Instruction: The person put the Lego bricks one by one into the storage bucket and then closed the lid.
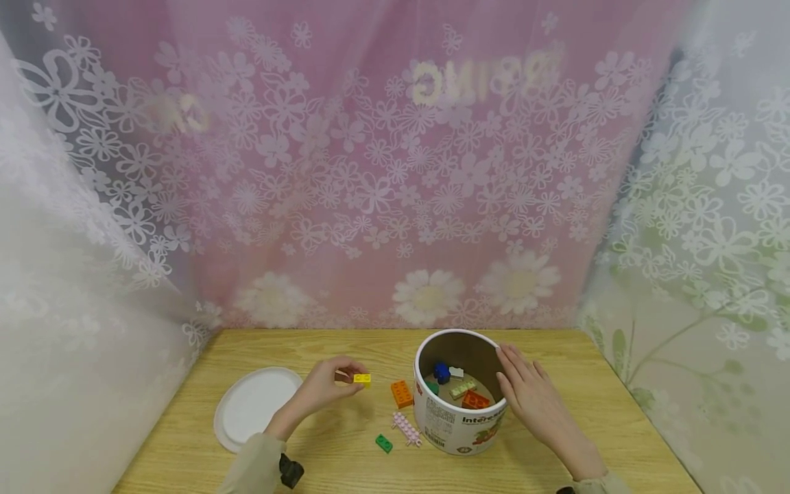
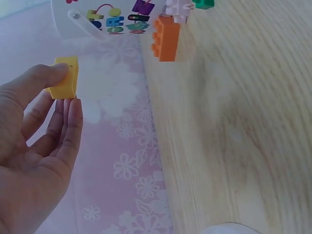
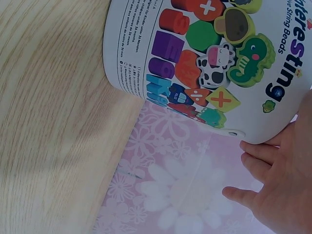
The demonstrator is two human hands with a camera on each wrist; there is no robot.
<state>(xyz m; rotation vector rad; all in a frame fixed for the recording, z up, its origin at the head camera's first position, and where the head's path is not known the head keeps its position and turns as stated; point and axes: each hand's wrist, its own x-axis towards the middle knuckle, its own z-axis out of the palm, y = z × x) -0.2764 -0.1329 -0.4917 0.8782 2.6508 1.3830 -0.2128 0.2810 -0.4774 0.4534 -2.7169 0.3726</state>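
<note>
Between thumb and fingertips, my left hand (image 1: 330, 381) pinches a yellow toy brick (image 1: 362, 379), held to the left of the bucket. The left wrist view shows the thumb lying across one face of this yellow brick (image 2: 66, 78). My right hand (image 1: 531, 398) rests with its fingers fairly straight at the right side of a white printed bucket (image 1: 459, 429), touching its rim. Inside the bucket are a blue piece (image 1: 441, 372), a white piece (image 1: 456, 372), a pale yellow brick (image 1: 463, 390), an orange brick (image 1: 475, 400) and a partly hidden green piece (image 1: 433, 387).
An orange brick (image 1: 402, 394), a pink studded piece (image 1: 407, 429) and a green brick (image 1: 384, 443) lie on the wooden table (image 1: 333, 466) left of the bucket. A round white lid (image 1: 256, 405) lies farther left. Flowered curtains (image 1: 395, 206) enclose the table.
</note>
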